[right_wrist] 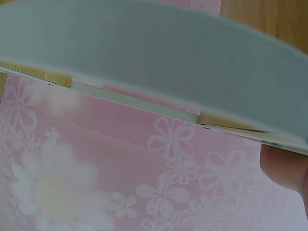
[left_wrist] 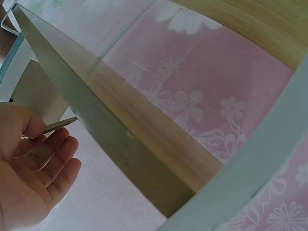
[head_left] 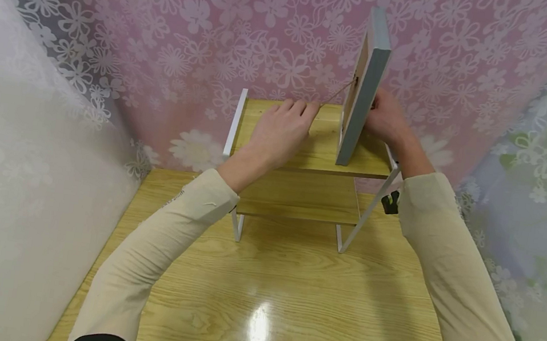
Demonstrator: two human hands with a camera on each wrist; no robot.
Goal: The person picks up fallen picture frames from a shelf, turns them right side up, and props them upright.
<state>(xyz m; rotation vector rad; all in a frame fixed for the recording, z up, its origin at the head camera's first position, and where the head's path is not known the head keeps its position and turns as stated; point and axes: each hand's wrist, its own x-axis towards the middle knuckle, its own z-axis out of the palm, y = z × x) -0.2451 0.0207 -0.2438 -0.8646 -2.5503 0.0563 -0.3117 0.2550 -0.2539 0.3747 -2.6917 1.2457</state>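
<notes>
A picture frame [head_left: 364, 99] with grey-blue sides and a brown back stands on edge on the small wooden shelf unit [head_left: 302, 151]. From a small dark fitting on its back, a thin brown cord [head_left: 340, 91] runs to my left hand [head_left: 284, 129]. In the left wrist view, that hand [left_wrist: 33, 159] pinches a thin brown length between thumb and forefinger, its other fingers loosely bent. My right hand [head_left: 389, 122] holds the picture frame from its far side; the frame hides most of those fingers. Only part of a finger [right_wrist: 285, 168] shows in the right wrist view.
The shelf unit has white metal side legs [head_left: 366, 217] and a lower wooden shelf [head_left: 301, 194]. It stands on a wood-patterned floor [head_left: 258, 284] against a pink flowered wall covering [head_left: 207, 41]. Pale coverings flank both sides. A small black object [head_left: 390, 203] is near the right sleeve.
</notes>
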